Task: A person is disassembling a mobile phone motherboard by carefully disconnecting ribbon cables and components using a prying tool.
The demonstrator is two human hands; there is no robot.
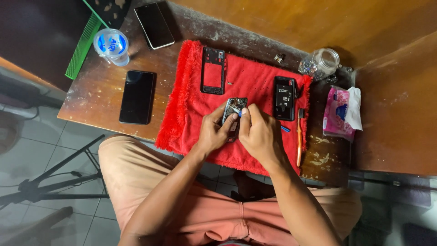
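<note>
Salmon-coloured trousers (182, 205) nearest; above, left hand (214, 132) clamps opened black phone chassis (234, 109) on red fringed cloth (191, 105), right hand (259, 134) pinching small blue-tipped tool (239, 111): best kept steady, pressure light

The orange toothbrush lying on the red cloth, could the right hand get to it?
Probably yes. The orange toothbrush lies in the open just to the right of the right hand, with nothing on top of it. But that hand is pinching something on the opened phone and would have to let go first.
</note>
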